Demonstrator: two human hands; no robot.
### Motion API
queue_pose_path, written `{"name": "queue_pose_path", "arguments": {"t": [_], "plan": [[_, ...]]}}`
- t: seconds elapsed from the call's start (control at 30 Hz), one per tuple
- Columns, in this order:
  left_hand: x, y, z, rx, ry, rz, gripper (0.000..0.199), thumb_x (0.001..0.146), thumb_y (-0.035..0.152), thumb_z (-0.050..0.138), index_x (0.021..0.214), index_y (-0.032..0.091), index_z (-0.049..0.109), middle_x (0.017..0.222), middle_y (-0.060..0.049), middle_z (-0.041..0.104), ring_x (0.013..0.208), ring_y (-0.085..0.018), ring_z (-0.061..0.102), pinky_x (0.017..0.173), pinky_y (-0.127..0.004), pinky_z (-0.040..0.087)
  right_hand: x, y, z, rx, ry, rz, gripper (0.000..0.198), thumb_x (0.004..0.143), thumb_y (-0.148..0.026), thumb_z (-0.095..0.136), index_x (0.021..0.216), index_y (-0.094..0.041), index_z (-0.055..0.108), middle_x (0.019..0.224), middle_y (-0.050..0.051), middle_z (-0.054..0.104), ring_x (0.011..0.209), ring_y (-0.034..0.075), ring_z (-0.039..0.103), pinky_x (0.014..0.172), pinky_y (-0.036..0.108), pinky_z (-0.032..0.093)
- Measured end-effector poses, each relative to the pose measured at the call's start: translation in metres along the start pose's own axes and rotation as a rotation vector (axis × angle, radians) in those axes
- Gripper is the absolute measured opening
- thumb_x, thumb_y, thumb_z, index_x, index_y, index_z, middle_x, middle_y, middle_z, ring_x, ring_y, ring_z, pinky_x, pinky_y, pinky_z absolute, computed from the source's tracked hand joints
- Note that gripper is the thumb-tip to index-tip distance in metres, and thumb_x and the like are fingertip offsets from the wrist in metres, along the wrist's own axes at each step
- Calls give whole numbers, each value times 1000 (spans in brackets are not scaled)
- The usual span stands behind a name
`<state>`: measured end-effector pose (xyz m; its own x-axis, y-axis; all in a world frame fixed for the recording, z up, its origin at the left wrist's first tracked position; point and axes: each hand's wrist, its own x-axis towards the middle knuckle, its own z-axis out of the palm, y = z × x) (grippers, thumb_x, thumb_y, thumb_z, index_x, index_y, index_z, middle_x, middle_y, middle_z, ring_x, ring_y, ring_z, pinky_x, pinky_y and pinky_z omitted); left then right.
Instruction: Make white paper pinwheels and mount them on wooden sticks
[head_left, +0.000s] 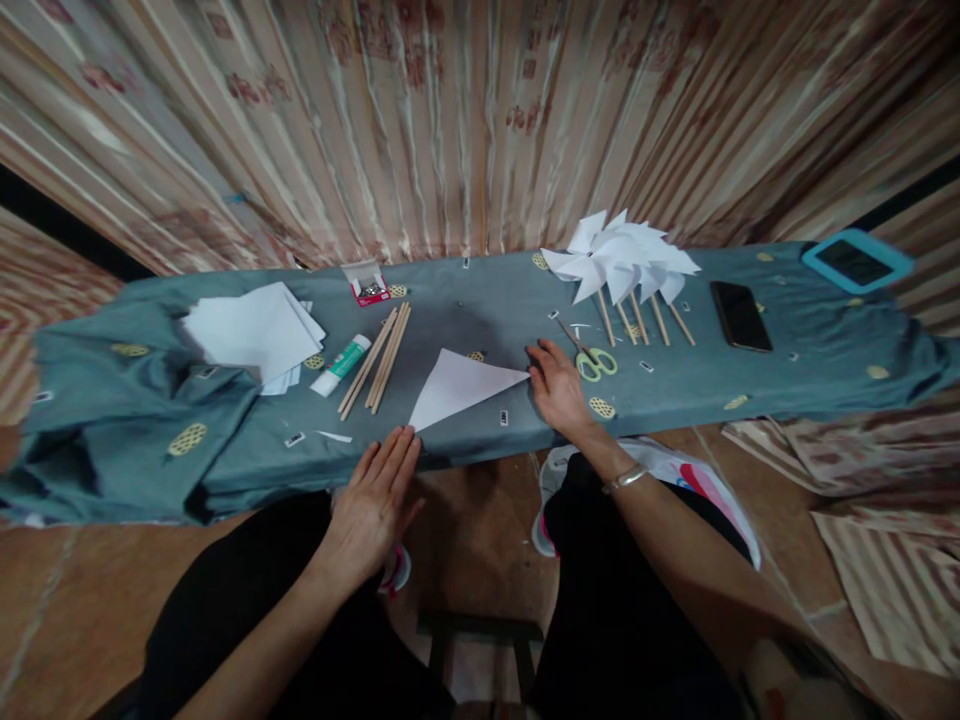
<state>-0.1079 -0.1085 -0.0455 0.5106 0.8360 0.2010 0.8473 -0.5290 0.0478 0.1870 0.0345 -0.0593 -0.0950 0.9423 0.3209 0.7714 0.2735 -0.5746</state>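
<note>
A white folded-looking paper triangle [466, 390] lies on the cloth in front of me, its long edge toward me. My left hand [375, 495] is laid flat at the table's front edge, fingers stretched out, their tips at the paper's near left corner. At the paper's right corner rests my right hand [556, 390], palm down with fingers spread; its tips touch or nearly touch the point. Just beyond the right hand lie green-handled scissors [598, 362] with small paper scraps. Wooden sticks [388, 355] and a glue stick [343, 364] lie left of the triangle.
A stack of white paper sheets [255, 330] sits at left. Behind the sticks is a small red box [369, 290] of metal pieces. Several paper pinwheels [622, 260] on sticks, a dark phone [741, 315] and a blue-framed device [857, 260] occupy the right. A curtain [450, 120] hangs behind.
</note>
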Motion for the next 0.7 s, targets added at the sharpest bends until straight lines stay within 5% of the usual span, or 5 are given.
{"name": "queue_pose_path", "arguments": {"t": [0.2, 0.3, 0.4, 0.57, 0.7], "plan": [[2, 4, -3, -9, -17, -25, 64, 90, 20, 52, 149, 5, 32, 154, -22, 37, 144, -32, 33, 113, -52, 38, 13, -16, -10, 129, -148, -75, 40, 95, -28, 38, 127, -17, 61, 127, 13, 67, 121, 26, 62, 108, 47, 46], [1, 4, -3, -31, -16, -27, 64, 91, 21, 50, 150, 6, 30, 155, -22, 36, 145, -31, 32, 113, -52, 37, 20, -18, -13, 331, -203, 118, 38, 97, -34, 41, 123, -19, 63, 108, 9, 74, 95, 22, 72, 84, 39, 60], [1, 2, -1, -42, -9, -36, 62, 92, 20, 49, 150, 8, 30, 154, -21, 38, 144, -30, 34, 113, -52, 37, 24, -22, -15, 612, -289, 342, 35, 95, -45, 48, 110, -19, 67, 91, 4, 74, 71, 14, 72, 59, 24, 58], [1, 0, 0, -52, 5, -36, 61, 93, 22, 48, 150, 9, 31, 153, -20, 40, 144, -30, 35, 112, -52, 38, 26, -34, -24, 897, -360, 566, 30, 88, -48, 64, 91, -19, 69, 78, 2, 73, 59, 9, 68, 51, 15, 52], [3, 0, -2, -41, 11, -18, 57, 94, 23, 49, 147, 7, 36, 152, -21, 42, 142, -31, 38, 112, -52, 39, 28, -38, -32, 952, -366, 667, 44, 92, -58, 53, 95, -17, 68, 73, 6, 73, 57, 11, 69, 49, 17, 53]]}}
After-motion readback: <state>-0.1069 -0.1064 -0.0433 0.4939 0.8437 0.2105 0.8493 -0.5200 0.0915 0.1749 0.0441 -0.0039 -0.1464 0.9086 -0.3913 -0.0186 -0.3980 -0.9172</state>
